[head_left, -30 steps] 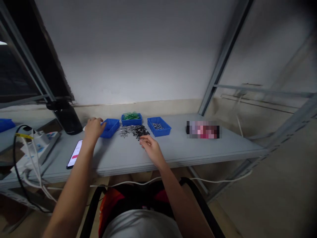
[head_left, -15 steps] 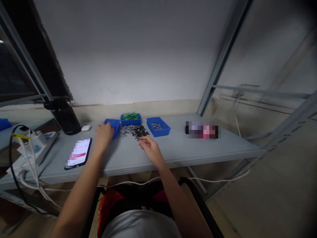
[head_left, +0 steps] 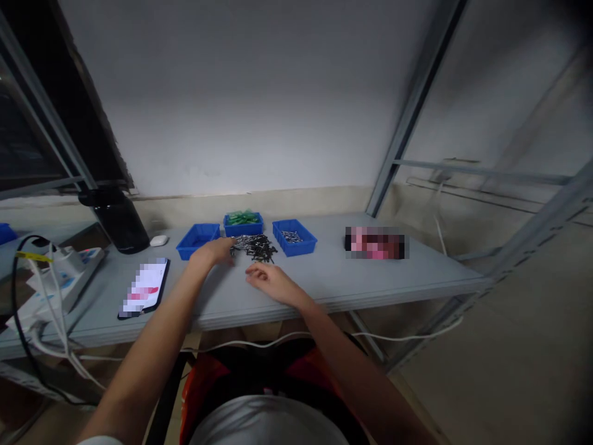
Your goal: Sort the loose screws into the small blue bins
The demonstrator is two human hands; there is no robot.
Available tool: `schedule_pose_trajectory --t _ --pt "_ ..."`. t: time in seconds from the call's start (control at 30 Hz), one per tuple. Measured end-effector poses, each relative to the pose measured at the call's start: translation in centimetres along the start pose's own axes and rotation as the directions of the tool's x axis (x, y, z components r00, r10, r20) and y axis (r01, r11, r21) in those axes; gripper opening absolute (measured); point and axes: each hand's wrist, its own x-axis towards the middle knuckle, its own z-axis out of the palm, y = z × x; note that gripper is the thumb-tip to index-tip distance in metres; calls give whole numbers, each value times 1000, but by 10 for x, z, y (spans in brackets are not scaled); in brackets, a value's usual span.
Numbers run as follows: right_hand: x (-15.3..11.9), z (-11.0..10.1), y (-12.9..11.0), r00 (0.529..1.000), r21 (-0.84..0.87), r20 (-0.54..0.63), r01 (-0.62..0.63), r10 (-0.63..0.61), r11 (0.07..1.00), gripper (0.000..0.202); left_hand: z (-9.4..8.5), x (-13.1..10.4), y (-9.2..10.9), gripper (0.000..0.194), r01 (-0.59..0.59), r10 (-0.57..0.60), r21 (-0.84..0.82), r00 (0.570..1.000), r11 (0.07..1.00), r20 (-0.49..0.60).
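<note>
A pile of small dark and silver screws (head_left: 259, 248) lies on the grey table. My left hand (head_left: 215, 252) is at the pile's left edge, with thumb and fingers apart over the silver ones. Just in front of the pile, my right hand (head_left: 271, 283) is curled with its fingertips together; whatever is between them is too small to make out. Left of the pile sits a blue bin (head_left: 198, 241) with nothing visible inside. Behind it, another blue bin (head_left: 244, 227) holds green pieces (head_left: 243, 217). The right-hand blue bin (head_left: 296, 240) contains silver screws (head_left: 291, 236).
A phone (head_left: 144, 288) lies left of my left forearm, with a white earbud case (head_left: 159, 240) and a black bottle (head_left: 121, 219) behind. A power strip (head_left: 69, 287) with cables stands at far left. A blurred-out object (head_left: 374, 242) lies to the right.
My left hand has moved right, from the left blue bin to the screw pile. My right hand has drawn back slightly toward me and left.
</note>
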Motion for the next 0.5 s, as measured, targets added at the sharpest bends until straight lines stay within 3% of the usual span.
schedule_pose_trajectory --t 0.03,0.1,0.17,0.3,0.37,0.5 --pt "5 -7 -4 992 -67 124 12 -3 998 18 3 4 0 54 4 -4 -6 1000 1000 19" --pt "20 -22 -13 943 -189 332 82 -15 978 16 9 9 -2 39 16 -16 3 999 1000 31" --pt "40 -33 -20 916 -264 398 153 -37 952 13 15 11 -5 19 28 -28 12 1000 1000 10" --pt "69 -30 -14 943 -380 324 200 -73 903 9 23 8 -10 22 28 -25 26 996 999 -84" --pt "68 -21 -4 961 -426 266 191 -79 884 6 25 3 -8 23 16 -10 46 992 999 -122" --pt "50 -8 15 960 -496 255 234 -117 836 9 26 -7 1 24 6 9 86 986 996 -169"
